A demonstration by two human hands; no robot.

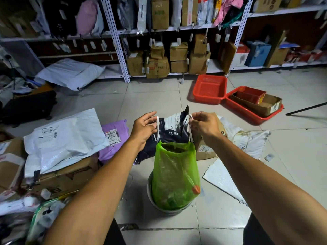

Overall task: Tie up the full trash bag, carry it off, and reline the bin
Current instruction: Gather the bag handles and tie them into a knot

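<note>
A full green trash bag hangs partly lifted out of a white round bin on the tiled floor. Two white drawstring loops rise from its gathered mouth. My left hand pinches the left drawstring, and my right hand pinches the right drawstring. Both hands are held above the bag, a little apart. Something orange shows through the bag's lower right side. The bag's bottom still sits inside the bin.
Parcels and cardboard boxes crowd the floor at left, with a dark printed pouch behind the bag. Two red baskets lie at the right rear. White foam sheet lies right of the bin. Shelving lines the back.
</note>
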